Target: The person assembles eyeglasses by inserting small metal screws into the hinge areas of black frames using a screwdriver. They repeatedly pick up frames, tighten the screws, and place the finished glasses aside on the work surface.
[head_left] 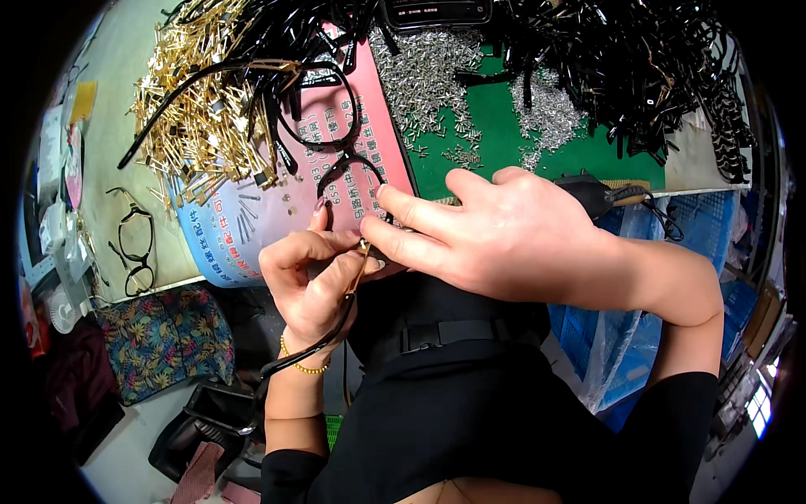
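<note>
A black eyeglass frame [356, 126] is held partly over the near edge of the bench, one temple reaching out to the left. Its other temple [327, 333], gold near the hinge and black beyond, passes down through my left hand [306, 273], whose thumb and fingers pinch it by the hinge end. My right hand [487, 235] reaches across from the right, two fingertips against the lower rim near that hinge. Its thumb is hidden behind the fingers. Whether a small screw sits between the fingertips cannot be seen.
A heap of gold temple parts [197, 101] lies at far left, black temples [621, 67] at far right. Small silver pieces [428, 76] cover part of a green mat [491, 118]. A black-handled tool [583, 195] lies at the bench edge. Another pair of glasses [136, 239] lies left.
</note>
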`<state>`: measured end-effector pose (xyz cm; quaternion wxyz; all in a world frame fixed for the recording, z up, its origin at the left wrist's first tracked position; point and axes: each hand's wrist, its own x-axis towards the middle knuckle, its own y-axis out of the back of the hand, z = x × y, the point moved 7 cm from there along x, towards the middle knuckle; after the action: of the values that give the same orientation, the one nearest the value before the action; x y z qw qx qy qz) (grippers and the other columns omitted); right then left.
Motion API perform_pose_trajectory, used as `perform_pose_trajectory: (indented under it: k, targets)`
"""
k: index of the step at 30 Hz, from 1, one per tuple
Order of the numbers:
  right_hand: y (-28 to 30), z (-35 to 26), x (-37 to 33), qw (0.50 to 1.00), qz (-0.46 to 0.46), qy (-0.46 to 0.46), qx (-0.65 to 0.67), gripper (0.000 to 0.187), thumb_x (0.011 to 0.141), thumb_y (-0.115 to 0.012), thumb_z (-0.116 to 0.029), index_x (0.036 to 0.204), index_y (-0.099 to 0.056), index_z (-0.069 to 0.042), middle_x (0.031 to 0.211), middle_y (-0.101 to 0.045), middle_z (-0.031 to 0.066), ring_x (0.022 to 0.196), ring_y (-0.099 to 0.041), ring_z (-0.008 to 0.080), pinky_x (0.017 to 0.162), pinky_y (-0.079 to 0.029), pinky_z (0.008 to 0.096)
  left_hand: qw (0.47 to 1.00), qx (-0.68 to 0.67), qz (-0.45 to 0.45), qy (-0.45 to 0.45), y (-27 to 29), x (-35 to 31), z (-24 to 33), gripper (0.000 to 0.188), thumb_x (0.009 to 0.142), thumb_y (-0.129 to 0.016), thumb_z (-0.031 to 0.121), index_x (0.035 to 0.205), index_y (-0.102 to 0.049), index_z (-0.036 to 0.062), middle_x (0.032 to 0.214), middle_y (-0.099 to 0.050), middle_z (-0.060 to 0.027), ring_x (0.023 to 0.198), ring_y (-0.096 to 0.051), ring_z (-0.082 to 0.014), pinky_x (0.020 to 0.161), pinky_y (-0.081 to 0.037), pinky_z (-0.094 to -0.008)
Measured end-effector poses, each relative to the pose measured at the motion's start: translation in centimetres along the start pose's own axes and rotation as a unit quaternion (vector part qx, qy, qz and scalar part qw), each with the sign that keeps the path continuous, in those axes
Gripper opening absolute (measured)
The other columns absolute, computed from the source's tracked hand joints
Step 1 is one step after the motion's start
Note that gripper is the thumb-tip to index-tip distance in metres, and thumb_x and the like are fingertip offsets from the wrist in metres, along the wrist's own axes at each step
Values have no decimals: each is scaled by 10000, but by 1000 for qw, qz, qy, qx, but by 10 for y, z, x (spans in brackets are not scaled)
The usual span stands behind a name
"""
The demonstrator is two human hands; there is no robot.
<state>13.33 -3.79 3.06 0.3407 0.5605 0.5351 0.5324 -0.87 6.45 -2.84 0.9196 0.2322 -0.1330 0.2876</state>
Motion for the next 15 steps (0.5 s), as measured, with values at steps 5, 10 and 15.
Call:
perform_pose_trajectory:
  k: [5, 10, 15]
  targets:
    - [-5, -2, 2, 999, -33, -21, -25, 367, 840, -667, -211, 1188, -670, -97, 1191, -679, 36, 728, -639, 168, 495, -537, 280, 990, 134, 20, -33, 4, 11, 14, 215, 810, -761, -102, 918, -672, 61, 1032, -543, -78, 909, -683, -210, 1064, -501, -433]
    - [20, 15, -3, 974, -31, -137, 177, 436, 852, -748, -201, 1260, -630, -102, 1204, -652, 63, 836, -670, 227, 651, -562, 285, 995, 36, 41, -82, 35, 17, 46, 297, 747, -859, 72, 989, -687, 72, 1144, -658, -141, 1020, -684, -341, 1009, -533, -460]
    - [5, 32, -21, 897, -22, -247, 367, 275, 905, -661, -32, 1178, -655, -6, 1047, -678, 125, 886, -676, 268, 762, -538, 315, 910, 189, 328, 168, 120, 14, 90, 251, 899, -765, 213, 1051, -694, 27, 982, -770, -105, 768, -746, -176, 672, -584, -310]
